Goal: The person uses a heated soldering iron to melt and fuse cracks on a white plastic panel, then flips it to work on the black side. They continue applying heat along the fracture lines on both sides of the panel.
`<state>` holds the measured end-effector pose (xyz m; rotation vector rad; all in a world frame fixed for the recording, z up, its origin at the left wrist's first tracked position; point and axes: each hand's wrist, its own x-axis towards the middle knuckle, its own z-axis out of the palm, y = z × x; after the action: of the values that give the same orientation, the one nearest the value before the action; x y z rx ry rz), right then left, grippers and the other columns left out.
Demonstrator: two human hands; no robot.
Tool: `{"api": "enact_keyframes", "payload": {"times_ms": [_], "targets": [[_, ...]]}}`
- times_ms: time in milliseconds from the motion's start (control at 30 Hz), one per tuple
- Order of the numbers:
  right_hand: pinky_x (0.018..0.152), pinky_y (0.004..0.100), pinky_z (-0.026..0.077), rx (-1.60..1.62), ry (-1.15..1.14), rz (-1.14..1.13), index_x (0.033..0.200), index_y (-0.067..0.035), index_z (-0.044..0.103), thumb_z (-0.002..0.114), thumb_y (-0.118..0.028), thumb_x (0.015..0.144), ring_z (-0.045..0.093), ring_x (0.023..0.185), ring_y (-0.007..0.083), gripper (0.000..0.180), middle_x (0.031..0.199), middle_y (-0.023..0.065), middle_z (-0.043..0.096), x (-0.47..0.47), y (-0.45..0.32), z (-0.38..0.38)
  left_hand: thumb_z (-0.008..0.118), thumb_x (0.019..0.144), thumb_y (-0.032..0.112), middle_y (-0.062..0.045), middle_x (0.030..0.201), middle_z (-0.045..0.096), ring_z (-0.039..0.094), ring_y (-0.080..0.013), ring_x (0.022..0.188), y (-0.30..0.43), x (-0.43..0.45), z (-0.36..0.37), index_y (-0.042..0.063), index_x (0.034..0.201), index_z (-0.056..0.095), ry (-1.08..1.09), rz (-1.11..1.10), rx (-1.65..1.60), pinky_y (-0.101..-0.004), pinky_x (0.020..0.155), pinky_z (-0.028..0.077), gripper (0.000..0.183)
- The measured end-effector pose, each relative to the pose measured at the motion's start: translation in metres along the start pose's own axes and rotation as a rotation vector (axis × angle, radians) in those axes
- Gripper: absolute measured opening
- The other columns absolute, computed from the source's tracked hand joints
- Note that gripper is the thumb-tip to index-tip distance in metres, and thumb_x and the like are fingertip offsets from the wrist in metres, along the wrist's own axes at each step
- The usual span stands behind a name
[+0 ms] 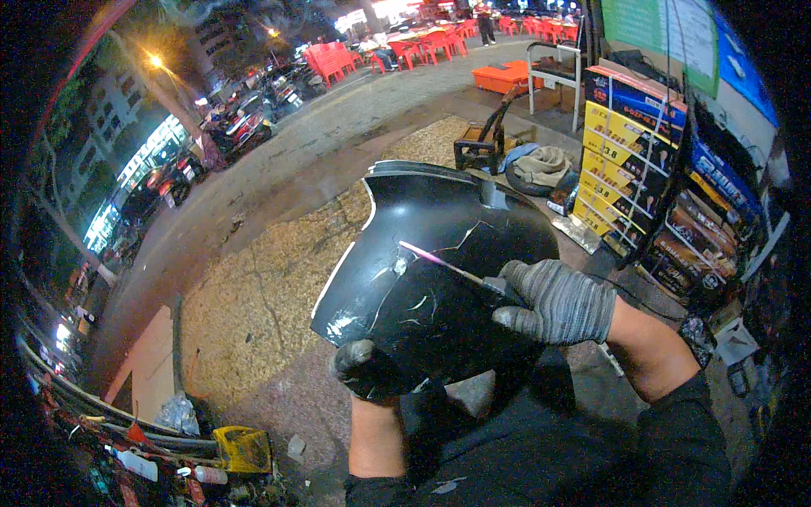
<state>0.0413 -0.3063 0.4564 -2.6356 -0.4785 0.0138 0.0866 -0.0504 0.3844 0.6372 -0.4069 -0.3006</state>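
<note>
A glossy black curved plastic panel [456, 272], likely a vehicle body part, lies tilted over the person's lap. Cracks and whitish scuffs mark its surface, with a pale round spot at the centre left. My left hand [364, 371], in a dark coated glove, grips the panel's lower left edge. In my gloved right hand [557, 304] is a thin metal-shafted tool [466, 274] with a dark handle. Its pinkish-white glowing tip is over the panel, just above and right of the pale spot; whether it touches is unclear.
Stacked battery cartons [624, 165] stand at the right. Beyond the panel are a small wooden stool [478, 142], a tyre with cloths [538, 168] and an orange crate [500, 77]. Bottles and a yellow container [244, 449] lie lower left. People and red chairs [437, 43] are farther off.
</note>
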Motion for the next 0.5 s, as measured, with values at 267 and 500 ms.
{"api": "enact_keyframes", "payload": {"times_ms": [267, 500], "targets": [[0.071, 0.0509, 0.052, 0.042, -0.018, 0.003, 0.1, 0.006, 0.053, 0.06, -0.039, 0.088, 0.064, 0.079, 0.0443, 0.047, 0.079, 0.0252, 0.063, -0.002, -0.004, 0.01, 0.068, 0.068, 0.053, -0.021, 0.146, 0.042, 0.046, -0.0383, 0.129, -0.005, 0.003, -0.007, 0.0, 0.146, 0.035, -0.023, 0.028, 0.133, -0.0518, 0.108, 0.039, 0.1], [0.071, 0.0504, 0.052, 0.004, -0.055, -0.015, 0.1, 0.005, 0.054, 0.06, -0.039, 0.087, 0.064, 0.079, 0.043, 0.046, 0.079, 0.0253, 0.064, -0.001, -0.013, 0.007, 0.063, 0.073, 0.064, -0.02, 0.147, 0.041, 0.044, -0.0372, 0.131, -0.007, 0.0, -0.011, 0.001, 0.147, 0.033, -0.04, 0.028, 0.149, -0.0508, 0.111, 0.037, 0.102]]}}
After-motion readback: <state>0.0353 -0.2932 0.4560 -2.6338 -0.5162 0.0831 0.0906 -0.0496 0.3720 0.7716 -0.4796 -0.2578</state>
